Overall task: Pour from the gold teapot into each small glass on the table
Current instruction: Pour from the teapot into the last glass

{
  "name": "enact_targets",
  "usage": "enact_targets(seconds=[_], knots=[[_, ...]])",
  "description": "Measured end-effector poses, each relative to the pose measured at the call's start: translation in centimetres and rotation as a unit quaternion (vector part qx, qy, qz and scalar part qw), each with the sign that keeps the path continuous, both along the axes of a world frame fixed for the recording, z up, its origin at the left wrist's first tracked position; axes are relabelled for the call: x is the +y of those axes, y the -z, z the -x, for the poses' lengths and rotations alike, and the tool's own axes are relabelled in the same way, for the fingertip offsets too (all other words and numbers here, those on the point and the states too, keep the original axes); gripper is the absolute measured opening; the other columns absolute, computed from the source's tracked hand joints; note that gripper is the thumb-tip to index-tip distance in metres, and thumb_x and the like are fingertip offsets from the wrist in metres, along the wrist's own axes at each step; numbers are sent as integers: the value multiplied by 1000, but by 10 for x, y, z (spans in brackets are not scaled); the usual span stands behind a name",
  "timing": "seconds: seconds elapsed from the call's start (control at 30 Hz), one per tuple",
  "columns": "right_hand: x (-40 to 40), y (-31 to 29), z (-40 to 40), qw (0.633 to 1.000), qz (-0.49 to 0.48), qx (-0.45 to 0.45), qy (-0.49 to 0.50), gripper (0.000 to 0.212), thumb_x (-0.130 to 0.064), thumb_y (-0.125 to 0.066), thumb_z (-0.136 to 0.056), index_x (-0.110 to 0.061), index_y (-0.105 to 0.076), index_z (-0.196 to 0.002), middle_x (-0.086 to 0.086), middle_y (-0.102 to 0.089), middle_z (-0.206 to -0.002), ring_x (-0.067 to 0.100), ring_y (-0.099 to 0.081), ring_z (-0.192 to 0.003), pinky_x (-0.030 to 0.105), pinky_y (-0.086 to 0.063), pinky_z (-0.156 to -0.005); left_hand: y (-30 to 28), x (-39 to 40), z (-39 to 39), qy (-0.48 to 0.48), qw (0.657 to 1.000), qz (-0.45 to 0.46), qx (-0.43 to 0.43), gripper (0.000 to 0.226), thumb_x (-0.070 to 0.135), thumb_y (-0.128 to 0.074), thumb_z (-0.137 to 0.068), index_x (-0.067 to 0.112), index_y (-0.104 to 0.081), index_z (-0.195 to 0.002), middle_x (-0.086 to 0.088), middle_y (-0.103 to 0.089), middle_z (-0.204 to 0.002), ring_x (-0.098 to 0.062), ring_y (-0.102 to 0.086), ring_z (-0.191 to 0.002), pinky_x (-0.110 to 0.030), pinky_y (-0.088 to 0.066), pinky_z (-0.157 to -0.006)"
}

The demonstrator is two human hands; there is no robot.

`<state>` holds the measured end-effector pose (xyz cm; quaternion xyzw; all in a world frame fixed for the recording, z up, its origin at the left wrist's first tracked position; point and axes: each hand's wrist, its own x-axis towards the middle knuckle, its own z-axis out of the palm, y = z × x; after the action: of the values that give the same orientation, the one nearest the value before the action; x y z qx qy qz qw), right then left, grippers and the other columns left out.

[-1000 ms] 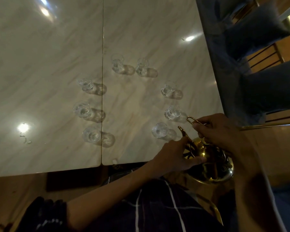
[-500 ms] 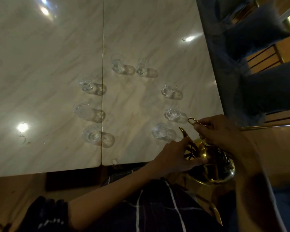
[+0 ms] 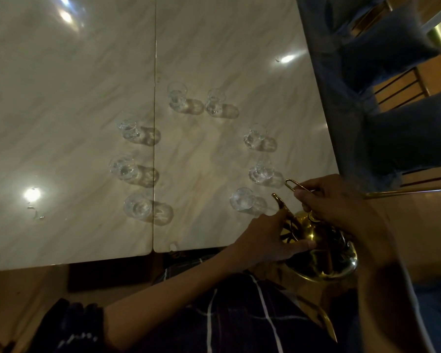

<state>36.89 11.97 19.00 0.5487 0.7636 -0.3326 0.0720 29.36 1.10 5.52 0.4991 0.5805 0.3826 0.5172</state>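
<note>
The gold teapot [image 3: 318, 253] hangs off the near right corner of the marble table [image 3: 214, 59], its spout tip [image 3: 278, 200] beside the nearest right glass [image 3: 242, 200]. My right hand [image 3: 341, 207] grips the teapot's thin gold handle from above. Against the pot's left side lies my left hand [image 3: 265, 238], fingers fairly straight. Several small clear glasses stand in a ring on the table, among them a glass [image 3: 260, 171] just beyond the spout and a glass [image 3: 136, 206] at the near left. Whether they hold liquid is unclear.
Grey upholstered chairs [image 3: 405, 138] with gold frames stand along the table's right edge. A seam [image 3: 154, 123] splits the tabletop into two slabs. Bright lamp reflections lie on the glossy surface. My dark checked clothing fills the bottom of the view.
The teapot and both hands have shifted only slightly; the pot sits a touch lower and more to the right. The glasses have not moved.
</note>
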Motion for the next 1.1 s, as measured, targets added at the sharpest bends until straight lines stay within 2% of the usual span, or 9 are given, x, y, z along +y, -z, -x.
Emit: enact_targets(seconds=[0.2,0.3,0.43,0.67,0.9,1.0,1.1], knots=[[0,2,0,1000,2,-5,-3,16,-27,-59,-96,-18,-73,-98,-1,-69,-69,8,-66,-65,32,-54,-69,2,0,0,-2,1000,0,2,67,66,-68,-79,24,-53,-129,5,-68,-122,-12,-68,-102,-35,-58,-87],[1,4,1,1000,10,1,4,17,-26,-61,-95,-17,-74,-101,2,-71,-70,12,-68,-66,32,-55,-65,5,0,-1,-8,1000,3,8,71,74,-63,-75,27,-52,-127,9,-67,-120,-9,-66,-106,-36,-58,-87],[0,6,2,1000,6,2,0,18,-26,-61,-95,-17,-73,-104,0,-70,-69,8,-67,-63,23,-48,-57,10,0,-1,-11,1000,1,11,74,79,-61,-73,28,-52,-126,9,-67,-120,-8,-67,-104,-35,-59,-83],[2,13,1,1000,22,4,15,21,-27,-61,-95,-17,-73,-109,0,-71,-71,11,-69,-71,30,-55,-66,10,-1,3,-4,1000,2,14,71,72,-65,-75,25,-53,-126,6,-68,-120,-9,-68,-103,-33,-59,-84],[0,22,0,999,27,31,31,10,-24,-62,-94,-24,-71,-93,3,-70,-67,13,-65,-60,29,-50,-58,14,-2,7,5,1000,18,23,62,65,-69,-77,26,-56,-123,6,-67,-118,-10,-66,-103,-34,-58,-86],[-1,28,-2,997,32,49,47,16,-23,-62,-93,-31,-68,-80,7,-71,-68,17,-67,-63,33,-53,-63,17,-1,9,8,999,24,36,61,63,-71,-78,26,-56,-124,6,-67,-117,-11,-65,-103,-32,-55,-87],[-5,36,-2,994,45,66,79,14,-25,-63,-93,-29,-70,-81,10,-72,-70,16,-65,-61,34,-51,-62,22,0,13,24,997,43,56,61,58,-71,-81,25,-54,-129,4,-66,-119,-14,-64,-104,-29,-51,-85]])
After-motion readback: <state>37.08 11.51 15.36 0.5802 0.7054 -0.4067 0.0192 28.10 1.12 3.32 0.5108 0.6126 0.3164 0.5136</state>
